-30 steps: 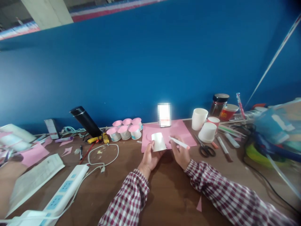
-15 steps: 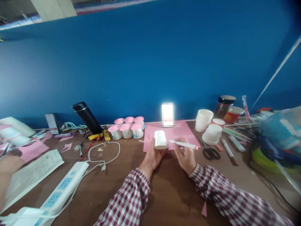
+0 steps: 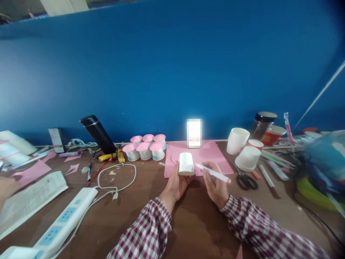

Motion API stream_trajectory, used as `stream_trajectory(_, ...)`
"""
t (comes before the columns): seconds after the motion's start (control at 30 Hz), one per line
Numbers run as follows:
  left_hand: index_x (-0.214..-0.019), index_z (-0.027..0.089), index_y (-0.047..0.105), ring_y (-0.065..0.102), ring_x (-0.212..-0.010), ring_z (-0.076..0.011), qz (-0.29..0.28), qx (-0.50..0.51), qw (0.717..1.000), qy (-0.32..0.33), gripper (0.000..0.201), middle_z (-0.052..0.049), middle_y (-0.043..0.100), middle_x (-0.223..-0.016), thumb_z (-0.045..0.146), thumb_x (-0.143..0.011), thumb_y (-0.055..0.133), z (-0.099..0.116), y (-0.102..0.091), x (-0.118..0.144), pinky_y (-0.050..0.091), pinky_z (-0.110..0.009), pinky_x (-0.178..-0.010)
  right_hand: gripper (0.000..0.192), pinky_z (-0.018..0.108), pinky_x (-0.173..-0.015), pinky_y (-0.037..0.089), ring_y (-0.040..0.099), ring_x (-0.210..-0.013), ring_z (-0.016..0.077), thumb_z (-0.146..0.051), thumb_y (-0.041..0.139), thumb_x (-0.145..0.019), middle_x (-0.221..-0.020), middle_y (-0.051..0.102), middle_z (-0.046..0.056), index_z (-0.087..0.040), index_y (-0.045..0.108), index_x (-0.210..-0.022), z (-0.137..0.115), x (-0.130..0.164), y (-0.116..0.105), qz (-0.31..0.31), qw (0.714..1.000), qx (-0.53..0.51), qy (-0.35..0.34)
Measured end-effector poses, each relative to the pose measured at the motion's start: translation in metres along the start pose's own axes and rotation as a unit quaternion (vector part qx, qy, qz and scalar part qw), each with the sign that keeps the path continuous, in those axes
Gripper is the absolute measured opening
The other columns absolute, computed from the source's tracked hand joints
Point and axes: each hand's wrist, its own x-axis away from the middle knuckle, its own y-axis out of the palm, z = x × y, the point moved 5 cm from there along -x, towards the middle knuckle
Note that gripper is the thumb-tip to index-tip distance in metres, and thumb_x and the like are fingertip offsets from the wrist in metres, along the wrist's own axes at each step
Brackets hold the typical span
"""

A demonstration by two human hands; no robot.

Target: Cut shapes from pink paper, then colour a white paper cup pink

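My left hand [image 3: 175,185] holds a white paper cup [image 3: 186,163] upside down above the wooden table [image 3: 194,219]. My right hand [image 3: 217,185] grips a white marker pen [image 3: 212,173] with a pink end, its tip pointing at the cup's right side. Both hands sit at the near edge of a pink paper sheet [image 3: 206,153]. Plaid sleeves cover both forearms.
Several pink-topped small cups [image 3: 145,147] stand left of the sheet. White cups [image 3: 237,140], scissors [image 3: 244,180], a jar [image 3: 263,124] and pens lie to the right. A black flask [image 3: 98,133], a cable [image 3: 117,180], a power strip [image 3: 64,225] and paper lie left. A blue wall rises behind.
The cup has turned in my left hand from tilted to standing more upright with its base up. The pen tip has moved closer to the cup. The view has shifted slightly.
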Motion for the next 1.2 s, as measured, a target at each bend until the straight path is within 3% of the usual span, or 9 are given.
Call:
stream_trajectory(0.37, -0.1, 0.01, 0.06, 0.06, -0.074, -0.0178, 0.002, -0.001, 1.0, -0.007, 0.048, -0.011, 0.065, -0.086, 0.052, -0.084, 0.045, -0.001, 0.0, -0.003, 0.051, -0.034, -0.075, 0.012, 0.033, -0.073, 0.049, 0.058, -0.081, 0.0201, -0.023, 0.052, -0.087, -0.089, 0.06, 0.007, -0.02, 0.055, -0.098, -0.009, -0.001, -0.001, 0.01, 0.999, 0.025, -0.026)
stream_trajectory(0.53, -0.104, 0.012, 0.059, 0.061, -0.074, -0.0187, 0.005, -0.003, 1.0, -0.006, 0.046, -0.009, 0.065, -0.085, 0.051, -0.084, 0.047, 0.0, 0.001, -0.001, 0.052, -0.035, -0.073, 0.018, 0.031, -0.069, 0.05, 0.059, -0.077, 0.0183, -0.025, 0.046, -0.09, -0.089, 0.06, 0.007, -0.019, 0.054, -0.105, -0.004, 0.0, 0.0, 0.007, 1.0, -0.015, -0.009)
stream_trajectory(0.67, -0.109, 0.012, 0.056, 0.062, -0.078, -0.0195, 0.008, 0.008, 1.0, -0.001, 0.046, -0.009, 0.065, -0.086, 0.05, -0.084, 0.048, 0.001, 0.002, 0.0, 0.052, -0.035, -0.074, 0.023, 0.034, -0.078, 0.049, 0.06, -0.086, 0.02, -0.025, 0.044, -0.091, -0.095, 0.062, 0.007, -0.019, 0.052, -0.112, 0.008, -0.003, 0.005, -0.028, 0.999, 0.044, 0.001)
stream_trajectory(0.87, -0.111, 0.01, 0.055, 0.063, -0.08, -0.0202, 0.025, 0.014, 1.0, -0.006, 0.046, -0.012, 0.066, -0.092, 0.048, -0.085, 0.048, -0.002, -0.003, -0.003, 0.053, -0.033, -0.07, 0.028, 0.038, -0.082, 0.048, 0.059, -0.094, 0.0237, -0.02, 0.046, -0.086, -0.102, 0.065, 0.008, -0.018, 0.053, -0.113, 0.026, -0.002, 0.022, -0.165, 0.969, 0.182, -0.011)
stream_trajectory(1.2, -0.113, 0.011, 0.054, 0.063, -0.08, -0.0202, 0.024, 0.014, 1.0, -0.01, 0.047, -0.012, 0.066, -0.091, 0.048, -0.084, 0.049, -0.001, -0.002, -0.003, 0.053, -0.033, -0.069, 0.029, 0.036, -0.081, 0.049, 0.059, -0.093, 0.0231, -0.018, 0.044, -0.085, -0.103, 0.065, 0.008, -0.017, 0.053, -0.113, 0.024, -0.002, 0.023, -0.167, 0.964, 0.207, -0.019)
